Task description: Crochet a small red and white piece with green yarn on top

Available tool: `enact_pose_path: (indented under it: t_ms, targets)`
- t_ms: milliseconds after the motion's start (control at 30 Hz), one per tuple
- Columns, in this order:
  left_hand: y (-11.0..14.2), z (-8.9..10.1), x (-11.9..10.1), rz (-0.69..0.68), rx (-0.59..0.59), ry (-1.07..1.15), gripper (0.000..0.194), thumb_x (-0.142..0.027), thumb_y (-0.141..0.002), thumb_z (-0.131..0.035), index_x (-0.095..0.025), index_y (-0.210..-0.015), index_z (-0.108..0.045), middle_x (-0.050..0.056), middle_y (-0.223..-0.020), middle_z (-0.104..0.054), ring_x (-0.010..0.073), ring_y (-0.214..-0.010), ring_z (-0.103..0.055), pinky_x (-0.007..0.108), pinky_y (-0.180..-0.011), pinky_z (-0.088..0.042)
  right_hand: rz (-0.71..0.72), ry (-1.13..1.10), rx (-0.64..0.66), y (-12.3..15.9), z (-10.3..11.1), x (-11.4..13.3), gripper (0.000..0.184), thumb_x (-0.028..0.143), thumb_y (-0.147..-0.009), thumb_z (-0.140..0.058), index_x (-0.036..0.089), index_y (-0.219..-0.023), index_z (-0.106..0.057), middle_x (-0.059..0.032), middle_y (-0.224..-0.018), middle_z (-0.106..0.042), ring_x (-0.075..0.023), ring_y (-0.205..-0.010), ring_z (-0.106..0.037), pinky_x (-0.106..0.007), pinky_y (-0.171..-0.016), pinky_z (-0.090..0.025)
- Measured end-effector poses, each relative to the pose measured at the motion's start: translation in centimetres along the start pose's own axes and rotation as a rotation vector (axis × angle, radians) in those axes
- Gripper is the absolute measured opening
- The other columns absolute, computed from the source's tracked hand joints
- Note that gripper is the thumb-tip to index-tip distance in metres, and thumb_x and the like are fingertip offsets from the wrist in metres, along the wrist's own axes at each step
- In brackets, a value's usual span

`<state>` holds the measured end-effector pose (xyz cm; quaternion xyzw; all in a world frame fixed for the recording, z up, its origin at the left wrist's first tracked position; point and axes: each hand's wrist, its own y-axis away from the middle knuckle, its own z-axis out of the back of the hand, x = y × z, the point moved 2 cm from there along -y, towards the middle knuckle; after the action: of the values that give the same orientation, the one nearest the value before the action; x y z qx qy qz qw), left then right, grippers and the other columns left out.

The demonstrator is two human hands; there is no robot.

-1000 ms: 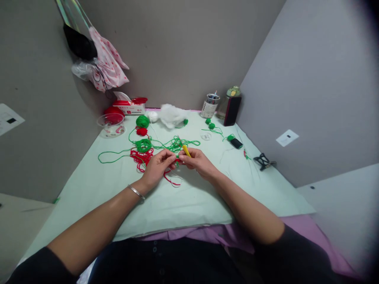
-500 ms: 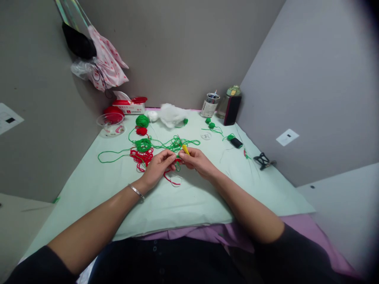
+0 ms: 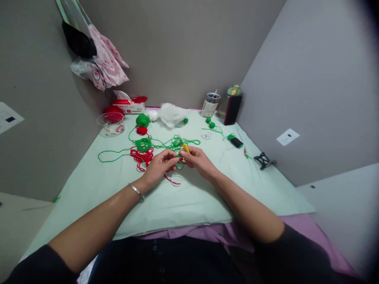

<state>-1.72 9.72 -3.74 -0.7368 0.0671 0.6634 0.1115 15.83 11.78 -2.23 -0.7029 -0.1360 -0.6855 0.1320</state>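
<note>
My left hand [image 3: 162,162] is closed, thumb and forefinger pinching a small red and green crocheted piece [image 3: 181,158]. Close against it, my right hand [image 3: 197,161] is closed around a yellow-handled crochet hook [image 3: 186,148], whose thin tip points up and away. Fingers cover most of the crocheted piece. Just behind the hands lie loose green yarn [image 3: 177,142] and, to the left, a tangle of red yarn [image 3: 141,156]. A red yarn tail [image 3: 171,181] rests on the table below my left hand.
A green yarn ball [image 3: 142,120], white stuffing [image 3: 171,114] and a clear plastic tub [image 3: 111,125] stand at the back. Farther right are a pen tin [image 3: 210,105], a phone [image 3: 233,110] leaning on a bottle [image 3: 233,90], and a black stand [image 3: 264,161]. Grey partitions enclose the table.
Both hands stay close together at the same spot. My left fingertips have shifted slightly to the right, and the crocheted piece has turned a little between the hands.
</note>
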Motion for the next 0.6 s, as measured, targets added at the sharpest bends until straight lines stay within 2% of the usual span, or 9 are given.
enact_pose_path:
  t_ms: [100,267,400,600]
  targets:
    - [-0.03,0.11,-0.01,-0.028,-0.043,0.003,0.027,-0.042,-0.082,-0.084,-0.021,-0.087,-0.067,-0.003,-0.078,-0.065,0.0145,-0.069,-0.059,0.028,-0.069,-0.047,-0.006,-0.013,-0.007,-0.01,0.00,0.10,0.048,0.066,-0.081,-0.077,0.021,-0.084,-0.060,0.0100,-0.056,-0.038,-0.0079,-0.051,-0.026,-0.027,-0.050,-0.017]
    - [-0.08,0.32,-0.09,-0.047,-0.105,0.023,0.026,-0.041,-0.082,-0.083,-0.021,-0.089,-0.068,-0.002,-0.082,-0.066,0.0152,-0.074,-0.059,0.028,-0.073,-0.047,-0.034,0.008,0.078,0.06,-0.31,0.04,0.047,0.059,-0.072,-0.087,0.020,-0.081,-0.063,0.0051,-0.063,-0.057,-0.0067,-0.049,-0.031,-0.027,-0.048,-0.018]
    - [-0.08,0.21,-0.06,-0.020,-0.099,0.049,0.030,-0.042,-0.080,-0.085,-0.021,-0.096,-0.071,-0.002,-0.085,-0.068,0.0150,-0.073,-0.061,0.028,-0.073,-0.049,-0.027,0.028,0.085,0.06,-0.16,-0.25,0.044,0.059,-0.077,-0.083,0.021,-0.076,-0.060,0.0086,-0.053,-0.046,-0.0075,-0.048,-0.031,-0.026,-0.048,-0.018]
    - [-0.08,0.24,-0.14,0.082,-0.073,0.128,0.034,-0.045,-0.076,-0.088,-0.019,-0.087,-0.068,-0.002,-0.079,-0.066,0.0128,-0.070,-0.060,0.025,-0.070,-0.050,0.001,0.087,0.136,0.10,-0.16,-0.17,0.050,0.063,-0.077,-0.082,0.020,-0.068,-0.060,0.0084,-0.052,-0.042,-0.0075,-0.049,-0.030,-0.026,-0.049,-0.021]
